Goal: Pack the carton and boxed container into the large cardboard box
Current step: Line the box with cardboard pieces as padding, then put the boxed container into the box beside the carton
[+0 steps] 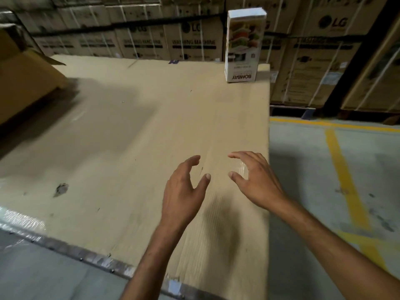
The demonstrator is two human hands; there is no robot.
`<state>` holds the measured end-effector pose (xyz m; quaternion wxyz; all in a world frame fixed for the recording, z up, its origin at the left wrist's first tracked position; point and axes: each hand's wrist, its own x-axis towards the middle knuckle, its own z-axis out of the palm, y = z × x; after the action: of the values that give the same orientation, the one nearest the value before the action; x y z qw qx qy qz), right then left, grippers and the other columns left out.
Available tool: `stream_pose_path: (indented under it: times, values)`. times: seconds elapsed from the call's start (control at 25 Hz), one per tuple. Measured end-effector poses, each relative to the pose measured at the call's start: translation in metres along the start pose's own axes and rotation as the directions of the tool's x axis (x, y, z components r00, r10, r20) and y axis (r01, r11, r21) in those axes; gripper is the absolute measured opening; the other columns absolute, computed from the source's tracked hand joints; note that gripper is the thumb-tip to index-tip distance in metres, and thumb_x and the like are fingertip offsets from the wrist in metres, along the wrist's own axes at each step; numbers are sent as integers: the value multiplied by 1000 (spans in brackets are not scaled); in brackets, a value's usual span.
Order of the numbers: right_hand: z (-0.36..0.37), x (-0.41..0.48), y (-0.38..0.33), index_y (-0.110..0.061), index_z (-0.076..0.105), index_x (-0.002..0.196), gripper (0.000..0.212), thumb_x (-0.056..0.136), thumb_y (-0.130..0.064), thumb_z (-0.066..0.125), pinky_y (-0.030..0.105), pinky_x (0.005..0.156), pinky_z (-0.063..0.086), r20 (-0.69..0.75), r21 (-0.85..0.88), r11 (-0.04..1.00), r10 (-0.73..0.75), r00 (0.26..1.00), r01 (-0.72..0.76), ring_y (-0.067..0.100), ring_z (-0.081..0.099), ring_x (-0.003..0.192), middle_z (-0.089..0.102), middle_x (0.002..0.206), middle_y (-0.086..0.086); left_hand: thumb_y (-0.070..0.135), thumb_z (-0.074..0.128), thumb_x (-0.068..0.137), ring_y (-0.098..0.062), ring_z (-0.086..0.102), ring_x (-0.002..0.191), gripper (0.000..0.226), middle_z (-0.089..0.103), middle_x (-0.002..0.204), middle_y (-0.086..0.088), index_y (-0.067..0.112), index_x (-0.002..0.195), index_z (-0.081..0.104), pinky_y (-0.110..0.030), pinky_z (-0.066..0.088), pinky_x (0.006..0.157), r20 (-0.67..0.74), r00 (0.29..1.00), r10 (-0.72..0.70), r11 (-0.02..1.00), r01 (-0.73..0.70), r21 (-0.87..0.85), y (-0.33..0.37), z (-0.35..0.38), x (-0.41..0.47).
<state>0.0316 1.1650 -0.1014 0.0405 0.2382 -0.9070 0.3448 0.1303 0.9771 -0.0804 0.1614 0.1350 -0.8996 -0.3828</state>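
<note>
A tall white boxed container (243, 46) with food pictures stands upright, its print upside down, at the far right corner of the cardboard-covered surface (129, 137). The large cardboard box (23, 72) sits at the far left, only partly in view, with a flap sticking out. My left hand (184, 189) and my right hand (253, 178) hover side by side over the near right part of the surface, fingers spread and curled, holding nothing. Both hands are well short of the boxed container. No other carton shows.
Stacks of strapped washing-machine cartons (190, 40) form a wall behind the surface. To the right lies grey floor with yellow lines (346, 180). The surface's right edge (269, 148) runs just beside my right hand. Its near edge is taped.
</note>
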Motion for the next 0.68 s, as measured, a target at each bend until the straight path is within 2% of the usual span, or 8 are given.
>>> stream_pose_path:
  times: [0.12,0.28,0.4,0.52,0.68]
  values:
    - [-20,-15,1,-32,61,135,46,91,-28,73,35,107,42,-31,-13,999,-38,999,37,13,47,129,60,136,-13,40,66,97,-7,50,131,57,54,144,14,30,149,45,-25,40,101,-19,998,62,997,-60,57,18,6,-15]
    - [-47,-19,15,-30,61,136,47,91,-28,74,32,109,40,-39,-33,996,-80,996,79,12,45,131,58,137,-10,40,64,97,-13,46,136,63,48,150,9,32,153,38,-34,39,108,-68,993,93,987,-83,138,46,27,-24]
    - [-66,-4,48,-29,62,136,49,89,-25,76,26,108,37,-34,-39,994,-100,994,98,12,45,131,59,137,-9,40,64,97,-12,49,135,61,48,149,12,35,152,38,-38,43,108,-92,993,79,994,-71,88,69,56,-13]
    - [-92,27,93,-28,63,136,51,88,-22,78,29,108,40,-16,10,993,-115,993,116,10,44,130,59,137,-8,35,67,96,-5,48,133,56,52,144,17,36,147,44,-35,43,108,-140,989,42,999,-42,1,96,98,20]
    - [-140,89,159,-29,60,138,50,91,-25,75,24,107,34,-2,6,990,-141,990,141,9,42,131,55,139,-13,31,71,95,2,50,127,50,57,136,22,40,140,51,-30,47,102,-167,986,-24,993,4,-117,132,147,85]
